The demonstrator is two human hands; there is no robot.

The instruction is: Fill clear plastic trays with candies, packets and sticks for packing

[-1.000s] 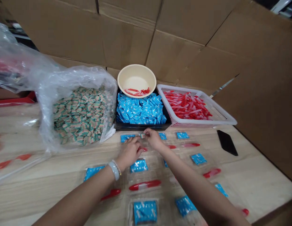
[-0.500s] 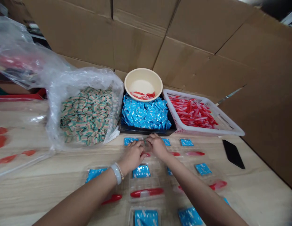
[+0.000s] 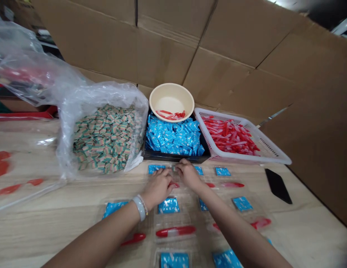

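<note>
My left hand [image 3: 160,186] and my right hand [image 3: 188,175] meet over a clear plastic tray in the back row. Their fingers are bent and closed, the fingertips almost touching. Between them shows a sliver of something small and greenish, mostly covered. A red and clear plastic piece [image 3: 173,184] lies just below my left fingers. Beside my left fingertips lies a blue packet [image 3: 155,169], and another blue packet [image 3: 199,170] is right of my right hand. Nearer me, a further tray holds a blue packet [image 3: 169,205] and a long red piece [image 3: 176,231].
Behind the trays stand a plastic-lined container [image 3: 66,149] of small green and tan packets, a black bin [image 3: 176,158] of blue packets with a cream bowl [image 3: 171,89] on top, and a white basket [image 3: 274,158] of red pieces. A black phone-like slab [image 3: 278,186] lies right.
The whole view has shifted slightly downward. My hands stay over the same tray, and their fingertips have moved only a little.
</note>
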